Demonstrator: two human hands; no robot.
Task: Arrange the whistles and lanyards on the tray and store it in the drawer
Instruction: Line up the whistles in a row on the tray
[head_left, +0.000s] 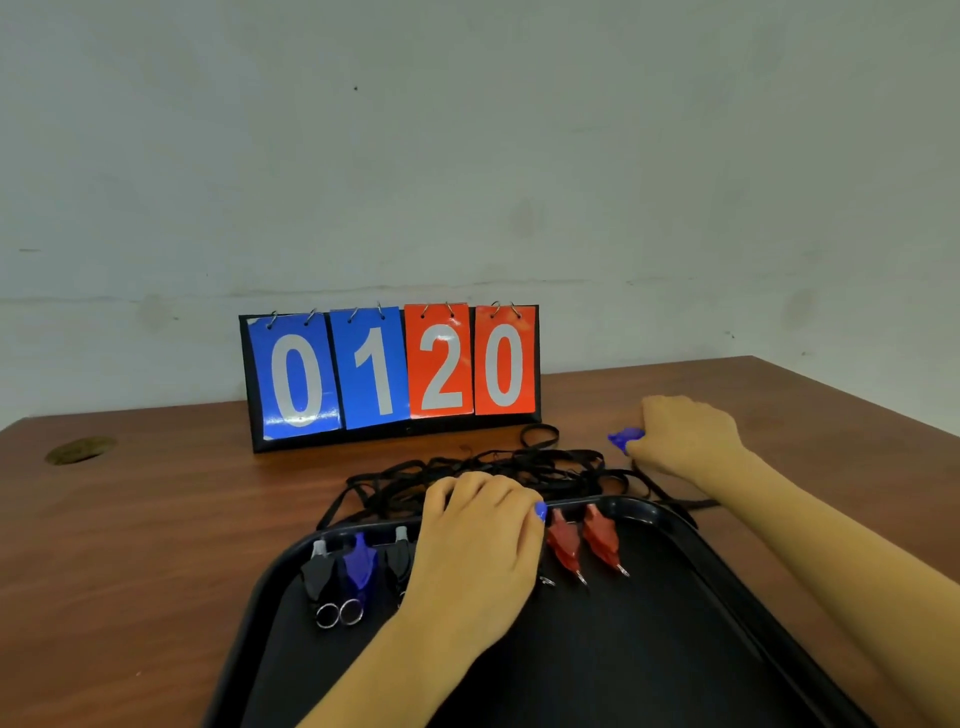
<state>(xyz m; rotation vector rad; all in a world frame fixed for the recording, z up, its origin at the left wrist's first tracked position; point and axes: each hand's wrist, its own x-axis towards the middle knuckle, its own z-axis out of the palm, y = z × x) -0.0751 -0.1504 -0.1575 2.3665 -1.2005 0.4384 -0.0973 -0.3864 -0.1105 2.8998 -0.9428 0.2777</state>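
A black tray (727, 561) lies on the table in front of me. Along its far rim lie a black whistle (318, 571), a blue whistle (359, 566), another black whistle (399, 558) and two red whistles (563, 543) (602, 538). My left hand (475, 556) is curled down over the middle of that row. A blue tip (541, 512) and a metal ring (546, 581) show at its thumb side, so it seems to hold a blue whistle, mostly hidden. My right hand (685, 436) grips another blue whistle (623, 439) on the table. Tangled black lanyards (519, 467) lie behind the tray.
A flip scoreboard (389, 374) reading 0120 stands at the back against the wall. A round cable hole (80, 449) sits in the wooden table (182, 519) at far left. No drawer is in view.
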